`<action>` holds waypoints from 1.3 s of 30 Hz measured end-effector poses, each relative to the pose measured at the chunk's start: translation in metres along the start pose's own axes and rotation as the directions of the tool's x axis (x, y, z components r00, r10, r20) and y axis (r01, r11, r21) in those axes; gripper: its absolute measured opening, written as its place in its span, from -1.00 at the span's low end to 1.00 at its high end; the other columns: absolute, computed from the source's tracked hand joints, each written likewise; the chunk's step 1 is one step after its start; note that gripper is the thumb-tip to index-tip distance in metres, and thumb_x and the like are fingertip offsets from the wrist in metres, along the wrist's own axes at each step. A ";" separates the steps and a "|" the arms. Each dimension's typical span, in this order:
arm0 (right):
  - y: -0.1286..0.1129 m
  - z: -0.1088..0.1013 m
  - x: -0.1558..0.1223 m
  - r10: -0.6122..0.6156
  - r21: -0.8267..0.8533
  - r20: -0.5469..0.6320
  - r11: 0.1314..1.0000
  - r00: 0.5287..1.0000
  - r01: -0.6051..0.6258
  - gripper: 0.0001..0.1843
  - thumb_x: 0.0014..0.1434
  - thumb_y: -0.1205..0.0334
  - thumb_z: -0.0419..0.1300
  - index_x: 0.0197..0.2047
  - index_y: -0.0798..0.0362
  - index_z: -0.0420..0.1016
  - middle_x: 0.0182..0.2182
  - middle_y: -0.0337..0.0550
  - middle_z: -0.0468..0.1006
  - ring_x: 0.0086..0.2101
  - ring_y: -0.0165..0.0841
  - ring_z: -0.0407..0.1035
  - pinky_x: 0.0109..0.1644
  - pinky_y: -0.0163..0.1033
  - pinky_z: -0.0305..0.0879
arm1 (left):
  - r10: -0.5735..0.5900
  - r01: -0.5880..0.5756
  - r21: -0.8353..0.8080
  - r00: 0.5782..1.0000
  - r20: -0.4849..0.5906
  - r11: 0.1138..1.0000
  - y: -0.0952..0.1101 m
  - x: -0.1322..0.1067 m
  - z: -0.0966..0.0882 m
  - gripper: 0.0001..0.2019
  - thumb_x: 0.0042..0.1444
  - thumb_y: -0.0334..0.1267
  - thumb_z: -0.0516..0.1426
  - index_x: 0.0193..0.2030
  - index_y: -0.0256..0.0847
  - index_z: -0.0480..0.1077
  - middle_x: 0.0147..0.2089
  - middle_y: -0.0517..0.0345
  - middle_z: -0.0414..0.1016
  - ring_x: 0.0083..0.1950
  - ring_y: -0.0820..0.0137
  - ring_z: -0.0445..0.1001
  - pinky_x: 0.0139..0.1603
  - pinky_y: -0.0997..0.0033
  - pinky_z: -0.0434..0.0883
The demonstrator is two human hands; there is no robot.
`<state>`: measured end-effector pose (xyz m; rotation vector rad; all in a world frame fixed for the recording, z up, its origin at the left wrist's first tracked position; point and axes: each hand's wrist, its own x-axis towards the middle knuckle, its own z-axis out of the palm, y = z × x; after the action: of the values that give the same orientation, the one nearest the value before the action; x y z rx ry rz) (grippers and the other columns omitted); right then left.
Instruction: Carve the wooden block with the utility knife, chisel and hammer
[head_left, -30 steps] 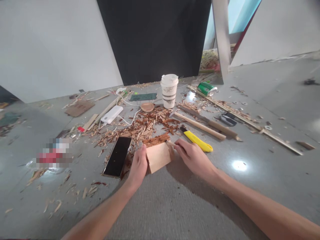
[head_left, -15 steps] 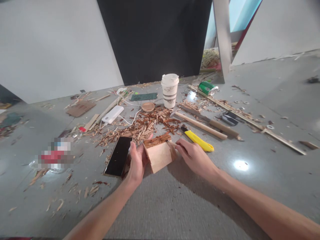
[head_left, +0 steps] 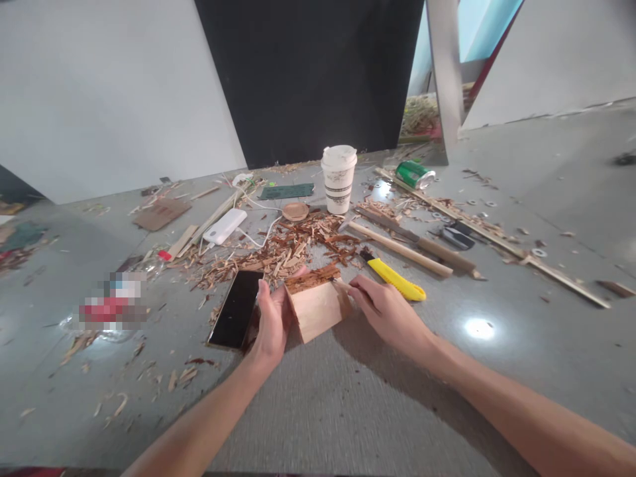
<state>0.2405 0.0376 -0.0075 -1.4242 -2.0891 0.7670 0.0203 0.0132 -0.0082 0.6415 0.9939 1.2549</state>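
My left hand [head_left: 273, 321] is closed around the left end of a pale wooden block [head_left: 322, 311], thumb on the near side. The block is tilted, its smooth pale face toward me and its top rough, reddish-brown and splintered. At the block's upper right corner, my right hand [head_left: 385, 310] is closed in a pinch. A thin pale piece seems to lead from those fingers to the rough top, but I cannot make out what it is. A black phone [head_left: 234, 310] lies just left of my left hand. Beyond my right hand is a yellow utility knife [head_left: 397, 279].
Wood shavings [head_left: 283, 255] are heaped behind the block. Farther back stand a lidded paper cup [head_left: 338, 182] and a white power bank [head_left: 225, 227] with a cable. A hammer [head_left: 397, 247], a long wooden strip [head_left: 477, 228] and a green can [head_left: 414, 174] lie to the right.
Both hands and the block stay almost in the same place. The view has shifted very slightly.
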 end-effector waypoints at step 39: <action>-0.016 0.015 -0.009 0.012 0.068 -0.139 0.998 0.990 -0.002 -0.69 0.53 0.09 -0.10 -0.20 -0.02 0.34 -0.45 -0.17 0.52 -0.46 -0.31 0.34 -0.32 -0.23 0.15 | 0.221 -0.226 0.422 0.973 0.062 0.878 -0.014 -0.015 0.009 -0.58 0.22 -0.10 0.30 0.17 -0.18 0.48 0.18 -0.04 0.62 0.18 0.07 0.59 0.19 0.17 0.48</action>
<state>0.2227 0.0218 -0.0078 -1.4075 -1.9352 0.7128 0.0347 -0.0032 -0.0117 1.1317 1.2255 1.2373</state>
